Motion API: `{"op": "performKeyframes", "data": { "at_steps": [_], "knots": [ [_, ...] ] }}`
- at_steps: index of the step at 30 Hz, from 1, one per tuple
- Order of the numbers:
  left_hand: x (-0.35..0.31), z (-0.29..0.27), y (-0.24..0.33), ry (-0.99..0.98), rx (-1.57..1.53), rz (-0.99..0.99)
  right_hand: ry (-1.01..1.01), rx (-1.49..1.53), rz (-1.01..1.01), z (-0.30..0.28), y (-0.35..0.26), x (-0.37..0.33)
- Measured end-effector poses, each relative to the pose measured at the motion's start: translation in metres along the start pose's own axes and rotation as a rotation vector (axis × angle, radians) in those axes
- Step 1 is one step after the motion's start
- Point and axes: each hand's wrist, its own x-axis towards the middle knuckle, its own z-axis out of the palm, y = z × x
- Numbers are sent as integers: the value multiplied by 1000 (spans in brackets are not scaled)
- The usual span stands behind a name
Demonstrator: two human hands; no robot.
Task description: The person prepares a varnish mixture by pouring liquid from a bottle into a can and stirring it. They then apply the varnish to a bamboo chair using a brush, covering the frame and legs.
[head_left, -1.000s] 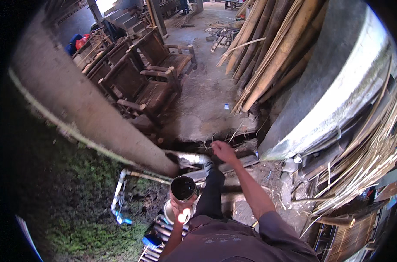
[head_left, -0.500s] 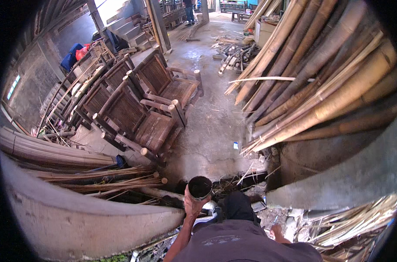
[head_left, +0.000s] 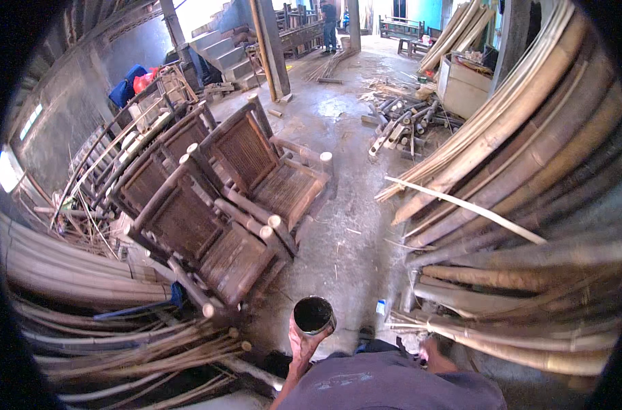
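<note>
While left fingers [head_left: 312, 339] clasp a round, dark-mouthed container [head_left: 314, 315], right fingers [head_left: 430, 349] blur beyond telling.

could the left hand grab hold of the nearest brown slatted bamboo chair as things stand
Probably not: the left hand is wrapped around an open, round, dark-mouthed container, so it doesn't look free to grip, and the chair stands apart from it, ahead and to the left.

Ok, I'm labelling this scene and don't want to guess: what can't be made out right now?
All in the head view:
Pot in the left hand: contents lost in the dark inside.
Right hand: blurred, so whether it holds anything is unclear.
Wearer's feet: hidden by the shirt.
Far worker: too small to tell what the hands do.
</note>
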Motion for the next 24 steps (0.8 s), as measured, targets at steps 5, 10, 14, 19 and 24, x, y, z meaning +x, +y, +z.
{"op": "performKeyframes", "data": {
  "at_steps": [5,10,14,19,24],
  "knots": [
    [134,74,30,21,-15,34,357,688,-147,-171,-202,273],
    [278,104,39,18,31,37,222,750,-616,-336,-445,312],
    [418,160,50,-15,17,85,379,463,-408,-301,-403,419],
    [576,211,102,-51,-105,77,122,207,-116,-189,-221,395],
    [732,267,130,-65,-175,139,-222,-3,282,-250,-224,416]
  ]
}}
